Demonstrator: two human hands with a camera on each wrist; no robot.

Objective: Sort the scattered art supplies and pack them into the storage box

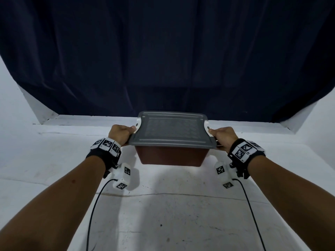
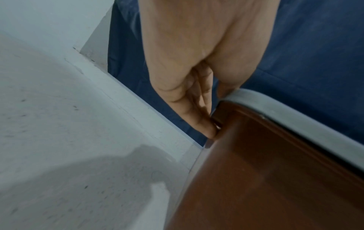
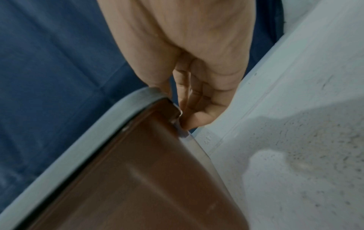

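Spreading backdrop: a dark navy curtain (image 1: 163, 51) fills the upper part of the head view and hangs down to the far edge of the work surface.
Work surface: a white table (image 1: 172, 214), scuffed and speckled, with a thin crack running across it; low white walls rise at its far left and far right corners.
Storage box: a brown storage box (image 1: 170, 155) sits in the middle of the head view, in front of the curtain, held between both hands. Its shadow falls on the table below it; whether its base touches the table cannot be told.
Lid: a grey lid (image 1: 172, 129) with a textured centre panel covers the box fully; white latches (image 1: 137, 123) sit at its left and right ends.
Left hand: the left hand (image 1: 120, 133) grips the left end of the box, thumb on top by the latch; in the left wrist view the fingers (image 2: 199, 118) curl under the rim against the brown wall.
Right hand: the right hand (image 1: 222, 135) grips the right end the same way; the right wrist view shows its fingers (image 3: 199, 115) hooked beneath the grey rim.
Wrist gear: black straps with white marker blocks (image 1: 107, 144) wrap both wrists, and black cables (image 1: 94, 205) trail back from the cameras beneath.
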